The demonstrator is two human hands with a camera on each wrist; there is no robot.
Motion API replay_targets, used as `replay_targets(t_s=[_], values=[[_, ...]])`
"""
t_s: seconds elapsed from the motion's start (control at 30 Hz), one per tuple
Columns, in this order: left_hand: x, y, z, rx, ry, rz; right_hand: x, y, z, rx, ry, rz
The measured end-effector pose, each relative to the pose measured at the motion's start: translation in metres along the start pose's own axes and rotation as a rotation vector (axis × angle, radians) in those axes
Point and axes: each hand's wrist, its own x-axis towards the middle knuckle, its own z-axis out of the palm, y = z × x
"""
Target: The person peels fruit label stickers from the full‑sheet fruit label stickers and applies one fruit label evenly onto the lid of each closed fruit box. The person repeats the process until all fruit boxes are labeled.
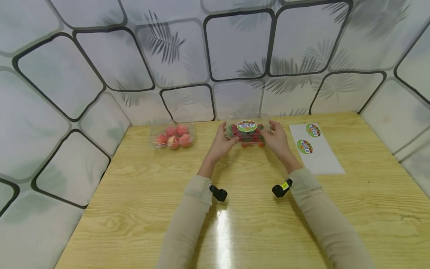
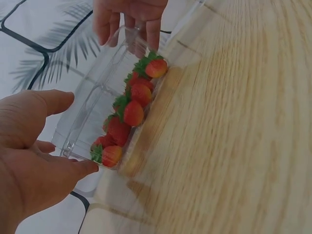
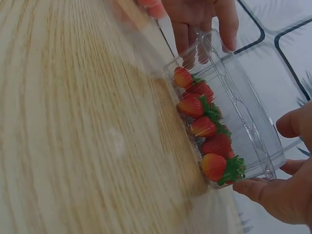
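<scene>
A clear plastic clamshell box point(image 1: 248, 137) of strawberries sits near the back of the table, its lid down. An oval fruit label point(image 1: 246, 126) is on the lid. My left hand point(image 1: 221, 144) holds the box's left end, thumb at the front corner and fingers along the side. At the opposite end my right hand point(image 1: 277, 142) holds it the same way, its thumb at the lower corner in the right wrist view. Red strawberries point(image 2: 133, 113) with green leaves show through the front wall in the left wrist view.
On the left stands another clear box point(image 1: 153, 139) with several peaches point(image 1: 173, 142) in it. A white sheet point(image 1: 322, 160) with two oval labels point(image 1: 305, 147) lies to the right. Behind the wooden table point(image 1: 151, 209) rises a patterned wall point(image 1: 238, 48).
</scene>
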Motion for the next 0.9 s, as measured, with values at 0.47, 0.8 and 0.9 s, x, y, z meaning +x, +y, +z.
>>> replay_targets(t_s=[0.47, 0.8, 0.9], values=[[0.01, -0.006, -0.001, -0.005, 0.001, 0.003, 0.01, 0.008, -0.001, 0.067, -0.163, -0.041], [0.016, -0.003, 0.0, -0.004, -0.002, -0.003, 0.017, 0.007, -0.005, 0.014, -0.234, -0.06], [0.019, -0.003, 0.001, -0.003, -0.014, 0.001, 0.02, 0.008, -0.006, 0.012, -0.242, -0.037]])
